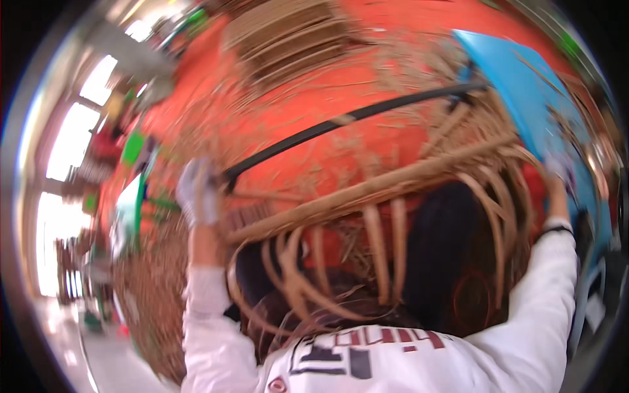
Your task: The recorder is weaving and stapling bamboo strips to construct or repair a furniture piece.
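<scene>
Across my lap lies a partly woven wicker piece [373, 180], its thick tan rim slanting up to the right and several loose flat strips [375, 242] hanging from it toward me. A black curved bar [308, 135] arches over its far side. My left hand [200, 190], in a pale glove, is closed at the left end of the piece, close to the bar's end; its fingers are partly hidden. At the far right, my right hand [557, 169] reaches to the edge of a blue board or tabletop [517, 72]. Motion smears its fingers.
Stacked brown woven pieces [295, 42] stand ahead on the orange-red floor [275, 114], which is littered with strip scraps. Thin strips and small items lie on the blue surface. To the left are a green-edged object [131, 203] and a brown heap [151, 281].
</scene>
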Motion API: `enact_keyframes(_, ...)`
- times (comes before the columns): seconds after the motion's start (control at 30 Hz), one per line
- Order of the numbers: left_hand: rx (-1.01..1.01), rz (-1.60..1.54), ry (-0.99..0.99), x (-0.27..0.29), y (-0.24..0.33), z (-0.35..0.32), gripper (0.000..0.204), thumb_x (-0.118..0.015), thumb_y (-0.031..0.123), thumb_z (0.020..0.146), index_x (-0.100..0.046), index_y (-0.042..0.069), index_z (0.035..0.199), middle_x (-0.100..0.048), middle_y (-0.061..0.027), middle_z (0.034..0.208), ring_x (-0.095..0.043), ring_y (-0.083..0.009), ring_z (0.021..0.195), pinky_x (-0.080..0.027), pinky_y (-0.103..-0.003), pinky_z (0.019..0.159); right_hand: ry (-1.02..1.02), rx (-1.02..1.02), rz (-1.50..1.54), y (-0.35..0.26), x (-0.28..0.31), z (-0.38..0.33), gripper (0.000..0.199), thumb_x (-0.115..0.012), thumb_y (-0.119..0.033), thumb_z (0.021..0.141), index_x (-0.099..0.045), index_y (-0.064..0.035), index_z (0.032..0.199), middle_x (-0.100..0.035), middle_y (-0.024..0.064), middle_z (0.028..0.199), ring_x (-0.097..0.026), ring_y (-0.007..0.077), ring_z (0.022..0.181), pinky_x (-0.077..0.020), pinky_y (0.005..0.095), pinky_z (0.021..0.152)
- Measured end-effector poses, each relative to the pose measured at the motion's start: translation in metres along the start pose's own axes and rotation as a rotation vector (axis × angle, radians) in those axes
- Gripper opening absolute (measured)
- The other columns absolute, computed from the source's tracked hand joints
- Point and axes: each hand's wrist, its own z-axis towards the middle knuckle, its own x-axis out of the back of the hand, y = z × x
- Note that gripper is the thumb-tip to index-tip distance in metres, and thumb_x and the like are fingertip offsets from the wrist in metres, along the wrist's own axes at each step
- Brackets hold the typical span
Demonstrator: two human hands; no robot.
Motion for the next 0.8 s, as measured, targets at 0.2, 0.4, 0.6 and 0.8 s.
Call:
enact_keyframes(0.2,0.115,-0.182,0.150,0.015,-0.021,-0.003,0.023,-0.065,0.021,0.091,-0.066,0.001,0.080,-0.057,0.0003,0.062,-0.047,-0.0082,0.056,-0.042,-0.026,0.055,-0.090,0.106,-0.203,0.070,0.031,0.101,0.035,-0.052,-0.034,0.090,-0.066,-0.0055,0.103,-0.064,0.0164,0.090,-0.063,0.0318,0.082,-0.0482,0.0460,0.073)
enact_keyframes(0.4,0.025,0.142,0.190,0.030,-0.018,-0.004,0.030,-0.065,0.030,0.089,-0.067,0.002,0.079,-0.055,-0.0071,0.057,-0.048,-0.0138,0.054,-0.043,-0.031,0.058,0.212,0.349,0.619,-0.141,0.156,0.024,0.027,-0.059,-0.017,0.092,-0.059,-0.0074,0.118,-0.055,0.0012,0.067,-0.049,0.0153,0.057,-0.0419,0.0270,0.049)
enact_keyframes(0.6,0.111,0.068,0.149,0.033,-0.007,-0.015,0.032,-0.065,0.034,0.088,-0.068,0.004,0.078,-0.059,-0.0110,0.061,-0.053,-0.0201,0.055,-0.045,-0.034,0.060,-0.134,0.717,0.523,-0.444,0.309,-0.215,0.026,-0.050,-0.020,0.099,-0.062,-0.0040,0.115,-0.054,0.0029,0.070,-0.050,0.0108,0.062,-0.0421,0.0255,0.059)
enact_keyframes(0.8,0.150,0.139,0.056,0.030,-0.001,-0.018,0.034,-0.060,0.039,0.090,-0.069,0.008,0.082,-0.067,-0.0114,0.071,-0.066,-0.0283,0.070,-0.051,-0.039,0.070,-0.283,1.048,0.521,-0.565,0.272,-0.299,0.016,-0.058,-0.012,0.095,-0.061,-0.0008,0.105,-0.063,0.0167,0.077,-0.064,0.0228,0.067,-0.0489,0.0322,0.063)
